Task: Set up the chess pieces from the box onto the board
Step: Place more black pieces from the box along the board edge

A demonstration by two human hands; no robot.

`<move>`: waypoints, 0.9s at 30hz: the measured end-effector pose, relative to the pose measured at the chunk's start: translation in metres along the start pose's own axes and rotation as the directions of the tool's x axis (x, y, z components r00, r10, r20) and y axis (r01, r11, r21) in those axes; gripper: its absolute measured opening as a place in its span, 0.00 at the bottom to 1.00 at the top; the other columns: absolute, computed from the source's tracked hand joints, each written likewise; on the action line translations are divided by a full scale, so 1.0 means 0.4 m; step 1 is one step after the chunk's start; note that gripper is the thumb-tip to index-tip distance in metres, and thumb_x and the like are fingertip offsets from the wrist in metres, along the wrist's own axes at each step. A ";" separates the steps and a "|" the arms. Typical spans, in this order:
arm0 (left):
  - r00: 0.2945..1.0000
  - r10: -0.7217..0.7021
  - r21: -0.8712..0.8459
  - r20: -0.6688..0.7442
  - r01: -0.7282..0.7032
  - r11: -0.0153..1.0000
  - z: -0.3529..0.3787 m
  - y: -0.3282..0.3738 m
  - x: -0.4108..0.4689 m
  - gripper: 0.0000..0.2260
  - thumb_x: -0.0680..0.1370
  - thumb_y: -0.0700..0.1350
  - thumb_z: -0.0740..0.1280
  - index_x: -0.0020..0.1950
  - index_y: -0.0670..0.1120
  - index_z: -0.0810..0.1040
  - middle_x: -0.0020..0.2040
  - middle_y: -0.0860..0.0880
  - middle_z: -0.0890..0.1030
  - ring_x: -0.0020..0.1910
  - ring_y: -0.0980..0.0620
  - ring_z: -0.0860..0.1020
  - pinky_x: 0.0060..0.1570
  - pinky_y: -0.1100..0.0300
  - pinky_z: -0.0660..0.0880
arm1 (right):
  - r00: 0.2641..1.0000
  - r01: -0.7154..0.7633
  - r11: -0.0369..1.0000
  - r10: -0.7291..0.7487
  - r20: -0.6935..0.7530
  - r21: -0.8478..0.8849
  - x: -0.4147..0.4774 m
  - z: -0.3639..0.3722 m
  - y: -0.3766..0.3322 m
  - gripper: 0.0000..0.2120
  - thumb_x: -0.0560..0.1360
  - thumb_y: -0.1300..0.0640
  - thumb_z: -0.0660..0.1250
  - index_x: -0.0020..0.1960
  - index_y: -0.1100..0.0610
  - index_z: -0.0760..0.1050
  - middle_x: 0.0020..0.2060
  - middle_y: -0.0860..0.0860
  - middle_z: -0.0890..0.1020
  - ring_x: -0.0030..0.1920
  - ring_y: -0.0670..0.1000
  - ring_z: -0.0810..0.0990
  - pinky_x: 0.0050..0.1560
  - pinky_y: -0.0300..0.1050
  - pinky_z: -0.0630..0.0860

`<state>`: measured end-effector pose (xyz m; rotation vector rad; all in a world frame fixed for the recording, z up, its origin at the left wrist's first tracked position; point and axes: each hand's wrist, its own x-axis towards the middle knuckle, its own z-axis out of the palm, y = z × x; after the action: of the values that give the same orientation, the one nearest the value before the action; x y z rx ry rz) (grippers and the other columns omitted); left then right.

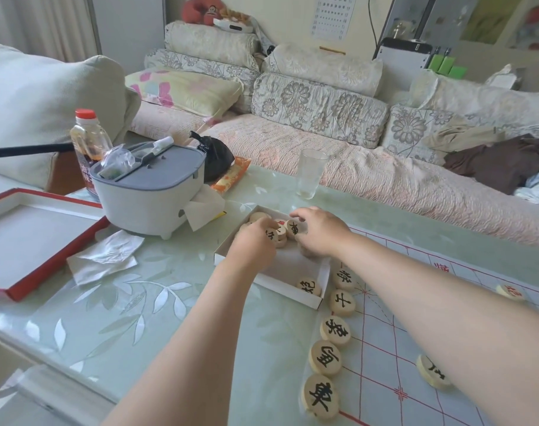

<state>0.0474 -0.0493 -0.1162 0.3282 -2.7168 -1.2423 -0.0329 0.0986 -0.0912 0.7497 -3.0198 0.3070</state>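
**boardwatcher:** what's the head cam giving you right now? where are the pieces sitting?

**remote_op:** I'm watching both hands digging in the white box. It's lying on the glass-topped table, right up against the left edge of the board. The left hand is dipping into the pile of wooden pieces at the box's far end, fingers curled down among them. The right hand is arching over the same pile from the other side, fingers bent and close together. I'm not seeing the fingertips well enough on either hand to say whether anything is being pinched. One lone piece is lying in the box's near corner.

**boardwatcher:** and on the board itself?

**remote_op:** I'm counting five black-lettered pieces lining up down its left edge, face up, each just beside the next. A black-lettered piece is sitting farther in, partly under the right forearm, and a red-lettered piece is lying out toward the right of the view. A grey tissue box, a drinking glass and a red-edged lid are sitting elsewhere on the table.
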 end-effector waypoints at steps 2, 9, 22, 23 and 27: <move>1.000 -0.021 0.009 0.013 0.021 1.000 0.002 -0.002 0.002 0.21 0.76 0.41 0.61 0.68 0.54 0.70 0.63 0.42 0.73 0.61 0.42 0.72 0.59 0.55 0.72 | 0.999 -0.017 1.000 0.017 0.027 -0.016 0.014 0.016 -0.012 0.26 0.75 0.50 0.67 0.73 0.46 0.68 0.68 0.50 0.72 0.68 0.53 0.72 0.64 0.47 0.69; 0.999 -0.027 0.040 0.038 0.026 0.999 0.008 -0.005 0.004 0.24 0.73 0.42 0.66 0.68 0.52 0.68 0.63 0.43 0.71 0.63 0.42 0.71 0.62 0.52 0.71 | 0.996 -0.093 0.990 0.094 0.009 -0.108 0.038 0.049 -0.029 0.20 0.76 0.54 0.63 0.67 0.53 0.70 0.61 0.55 0.71 0.61 0.60 0.76 0.59 0.52 0.74; 0.997 -0.024 -0.041 -0.078 0.020 0.999 0.030 0.033 0.008 0.18 0.78 0.49 0.61 0.68 0.53 0.70 0.65 0.46 0.72 0.60 0.45 0.73 0.60 0.53 0.72 | 0.984 -0.071 0.993 0.085 -0.158 0.092 0.034 0.018 0.013 0.27 0.75 0.44 0.66 0.71 0.50 0.69 0.65 0.50 0.77 0.64 0.55 0.76 0.60 0.47 0.72; 0.997 -0.008 -0.033 -0.083 0.005 0.999 0.038 0.038 0.007 0.17 0.79 0.48 0.61 0.69 0.52 0.70 0.66 0.46 0.72 0.59 0.45 0.73 0.57 0.56 0.71 | 0.971 -0.063 0.989 0.092 -0.221 0.133 0.033 0.006 0.028 0.26 0.75 0.43 0.67 0.70 0.51 0.70 0.64 0.51 0.78 0.64 0.55 0.76 0.59 0.46 0.72; 0.997 0.078 -0.040 -0.025 -0.079 0.996 0.079 0.071 -0.008 0.20 0.79 0.40 0.59 0.71 0.52 0.67 0.65 0.45 0.69 0.51 0.48 0.75 0.50 0.58 0.72 | 0.946 -0.087 0.988 0.121 -0.301 0.125 0.036 -0.049 0.143 0.20 0.77 0.48 0.66 0.65 0.57 0.74 0.61 0.56 0.77 0.60 0.57 0.77 0.59 0.48 0.72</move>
<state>0.0397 -0.0075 -0.1154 0.2279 -2.6538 -1.2628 -0.0729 0.1454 -0.0817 0.4923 -2.7669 0.5423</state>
